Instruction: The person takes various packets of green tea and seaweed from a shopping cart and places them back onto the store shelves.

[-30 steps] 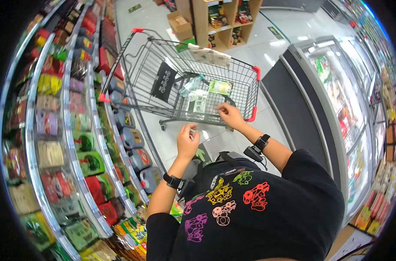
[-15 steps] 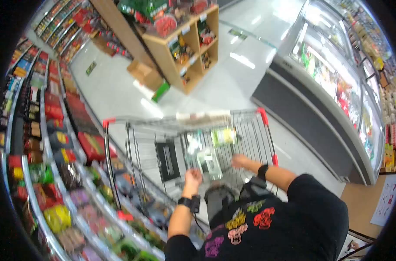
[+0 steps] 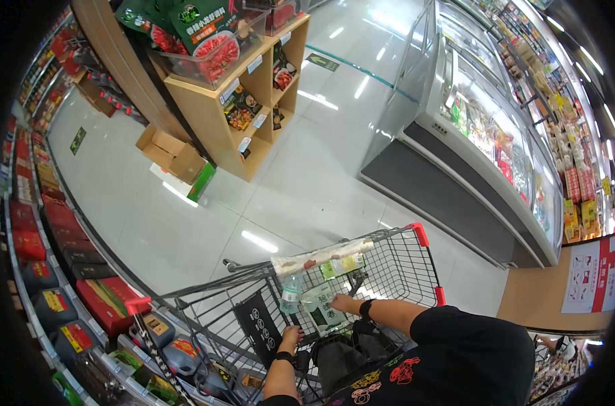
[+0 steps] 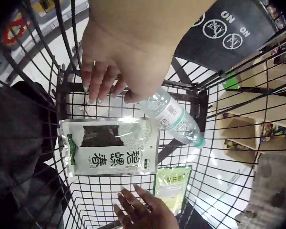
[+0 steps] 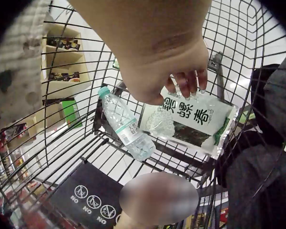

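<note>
Both hands hang over the basket of the wire shopping cart, fingers loosely bent, with nothing visible in either grasp. The left hand is above the clear plastic bottle, overlapping its base in the left wrist view. A white-green packet of tea with dark Chinese lettering lies flat beside the bottle. In the right wrist view, the right hand overlaps the top of that packet. Farther along the basket lies a yellow-green packet. The bottle's teal cap points away from the person.
A patterned cloth is draped over the cart's far rim. Ahead stand a wooden shelf unit and an open cardboard box. A chest freezer lines the right. Shelves with large jugs line the left.
The head view has tilted up, showing more floor ahead, with the cart now lower in view. The hands now show over the basket; the goods inside keep their arrangement.
</note>
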Motion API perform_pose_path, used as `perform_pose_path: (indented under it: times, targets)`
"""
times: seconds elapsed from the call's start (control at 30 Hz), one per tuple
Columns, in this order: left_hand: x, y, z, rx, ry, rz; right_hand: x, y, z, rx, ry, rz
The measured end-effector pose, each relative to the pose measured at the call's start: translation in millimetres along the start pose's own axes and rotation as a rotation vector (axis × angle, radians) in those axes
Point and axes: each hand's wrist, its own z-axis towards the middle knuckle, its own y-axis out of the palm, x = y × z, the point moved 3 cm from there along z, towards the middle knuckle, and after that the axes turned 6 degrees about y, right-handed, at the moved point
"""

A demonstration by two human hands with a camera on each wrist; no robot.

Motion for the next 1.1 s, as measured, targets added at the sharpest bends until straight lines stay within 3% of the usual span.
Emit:
perform_pose_path:
  times: [0.07, 0.13, 0.17, 0.2, 0.23, 0.3, 0.37, 0.4, 0.47, 0.53, 0.6, 0.7, 0.8, 0.93, 1.0, 1.1]
  targets:
    - [3.3, 4.6, 2.6, -0.061, -0.059, -0.009, -4.7, -1.6, 0.7, -0.039, 0.011, 0.021]
    - [-14.6, 10.8, 20.6, 0.040, -0.080, 0.163, 0.6, -0.2, -1.6, 0.016, 0.024, 0.105]
    - [-10.8, 18.4, 16.6, 0.049, -0.102, 0.264, 4.1, 0.0, 2.6, -0.021, 0.117, 0.112]
    - [-4.1, 25.4, 14.6, 0.059, -0.122, 0.366, 7.1, -1.0, 4.2, -0.064, 0.084, 0.065]
    - [-6.0, 28.7, 16.8, 0.025, -0.176, 0.355, 8.5, -2.8, 5.8, -0.106, 0.047, 0.020]
    - [4.5, 39.0, 9.9, 0.007, -0.177, 0.378, 28.3, 12.6, 24.9, -0.079, 0.225, 0.285]
    - [-6.2, 40.6, 22.5, -0.083, -0.193, 0.305, 17.5, -2.7, 5.1, -0.222, 0.075, 0.265]
    - [-20.4, 37.4, 33.8, -0.113, -0.185, 0.352, 22.2, 1.4, 9.7, -0.182, 0.118, 0.337]
    - [0.2, 48.6, 27.0, -0.166, -0.154, 0.434, 35.1, 10.5, 22.6, -0.134, 0.167, 0.422]
    - [12.6, 59.4, 16.8, -0.015, -0.236, 0.353, 42.2, 14.6, 31.5, -0.129, 0.178, 0.438]
    - [33.8, 66.0, -7.7, 0.075, -0.273, 0.273, 43.5, 14.0, 29.3, -0.233, 0.064, 0.432]
    - [4.6, 58.2, 16.3, 0.105, -0.215, 0.238, 39.4, 13.8, 16.6, -0.298, 0.125, 0.622]
    - [-17.5, 52.3, 38.8, 0.069, -0.140, 0.280, 42.7, 26.8, 24.1, -0.282, 0.227, 0.844]
    - [-12.5, 60.1, 25.7, 0.059, -0.209, 0.084, 47.7, 41.7, 35.5, -0.242, 0.227, 1.073]
    - [-4.6, 70.2, 9.3, 0.031, -0.228, -0.106, 46.6, 33.9, 27.8, -0.212, 0.221, 0.978]
    - [-27.2, 74.6, 25.8, -0.007, -0.204, -0.114, 51.5, 29.6, 21.1, -0.157, 0.143, 0.986]
